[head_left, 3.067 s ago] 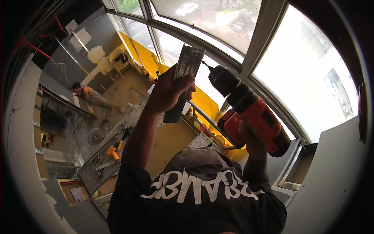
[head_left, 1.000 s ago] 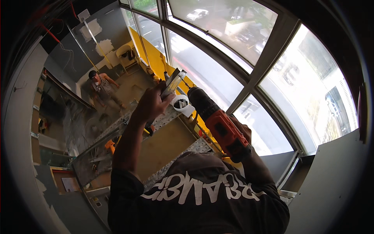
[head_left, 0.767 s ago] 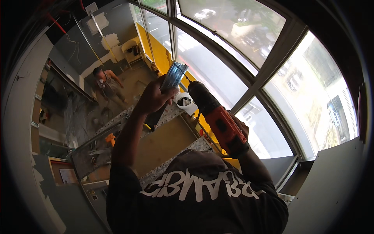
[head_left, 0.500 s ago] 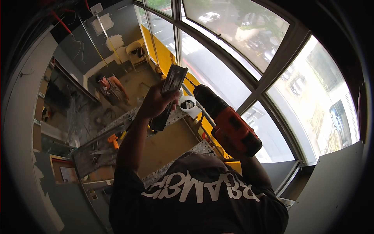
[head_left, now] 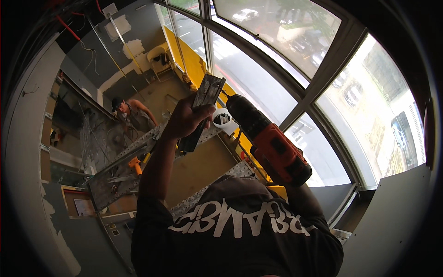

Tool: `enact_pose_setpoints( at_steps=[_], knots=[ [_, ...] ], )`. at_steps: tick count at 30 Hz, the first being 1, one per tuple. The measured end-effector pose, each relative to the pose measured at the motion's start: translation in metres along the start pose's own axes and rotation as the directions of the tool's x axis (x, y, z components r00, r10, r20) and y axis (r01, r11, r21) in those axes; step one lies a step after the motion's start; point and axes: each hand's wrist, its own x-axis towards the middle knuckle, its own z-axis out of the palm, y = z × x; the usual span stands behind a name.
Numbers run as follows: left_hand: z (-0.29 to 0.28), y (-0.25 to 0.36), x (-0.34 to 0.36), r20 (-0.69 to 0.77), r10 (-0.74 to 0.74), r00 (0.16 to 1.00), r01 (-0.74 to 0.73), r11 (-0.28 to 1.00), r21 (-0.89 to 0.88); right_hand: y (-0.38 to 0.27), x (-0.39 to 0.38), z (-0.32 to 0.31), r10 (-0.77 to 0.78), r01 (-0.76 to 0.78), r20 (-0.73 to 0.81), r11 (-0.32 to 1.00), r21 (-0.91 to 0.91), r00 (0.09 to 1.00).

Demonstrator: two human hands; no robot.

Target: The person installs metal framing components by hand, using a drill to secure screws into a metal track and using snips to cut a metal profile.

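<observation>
A dark, scuffed metal channel is gripped in my left hand, thumb across its face, its long body slanting down past my palm. My right hand, mostly hidden beneath the tool, is closed around a red-and-black cordless drill. The drill points up and left. Its thin bit comes close to the upper right edge of the channel; whether the tip touches the metal I cannot tell.
Below stands a white bucket with things inside. Perforated metal planks cross under me. An orange tool lies at lower left. Another person crouches on the floor. Large windows line the right; a chair stands far back.
The channel has tilted slightly, and the drill has shifted a little left, bringing the bit nearer the channel's edge. Below, the other person has leaned forward with an arm lower.
</observation>
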Motion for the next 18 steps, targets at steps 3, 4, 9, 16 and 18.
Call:
enact_pose_setpoints(
  at_steps=[3, 4, 9, 16, 18],
  knots=[
    [0.0, 0.0, -0.001, -0.017, 0.0, 1.0, 0.0, 1.0, 0.028, -0.01, -0.002, 0.0, -0.005, 0.005, -0.014, 1.0, -0.029, 1.0],
    [-0.001, 0.0, -0.002, -0.029, -0.007, 1.0, 0.008, 0.998, 0.06, -0.013, -0.003, 0.0, 0.004, -0.004, -0.013, 0.999, -0.046, 1.0],
    [-0.015, -0.001, -0.007, 0.008, -0.05, 0.999, 0.048, 0.987, 0.153, -0.058, 0.0, -0.001, -0.063, 0.052, -0.11, 0.994, -0.097, 0.992],
    [-0.018, 0.009, -0.008, 0.064, -0.093, 0.994, 0.081, 0.982, 0.169, -0.068, -0.007, -0.003, -0.113, 0.106, -0.093, 0.991, -0.081, 0.989],
    [-0.018, 0.007, -0.012, 0.052, -0.08, 0.995, 0.069, 0.979, 0.192, -0.074, -0.005, -0.005, -0.164, 0.155, -0.007, 0.943, -0.295, 0.986]
  ],
)
